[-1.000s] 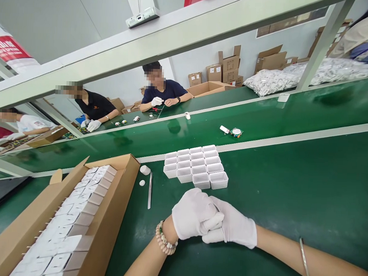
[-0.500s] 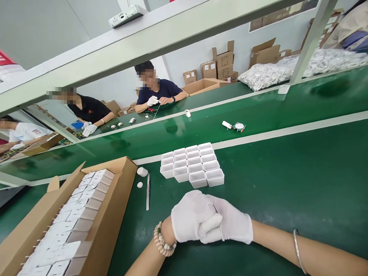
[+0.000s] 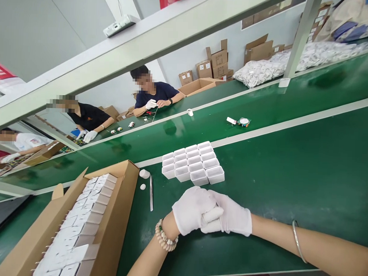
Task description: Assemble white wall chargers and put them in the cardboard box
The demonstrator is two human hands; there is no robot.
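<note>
My left hand [image 3: 192, 210] and my right hand [image 3: 229, 214], both in white gloves, are clasped together above the front of the green table. Their fingers are folded in against each other, and no object shows between them. Just beyond the hands stands a block of open white plastic cases [image 3: 195, 162], packed in rows with their hollow sides up. To the left of my left hand lie metal tweezers [image 3: 151, 193], a white cylindrical piece [image 3: 144, 174] and a small round white piece [image 3: 143, 187].
A cardboard box [image 3: 126, 196] at the left holds rows of white cases [image 3: 87, 215]. Across the table runs a green belt [image 3: 208, 122] carrying a small circuit board with a white part [image 3: 243, 122]. Co-workers [image 3: 158, 93] sit beyond it, under a metal beam [image 3: 163, 40].
My hands stay clasped, with only a slight shift upward in the picture. The view has tilted a little. The circuit board on the belt has moved slightly right relative to the cases.
</note>
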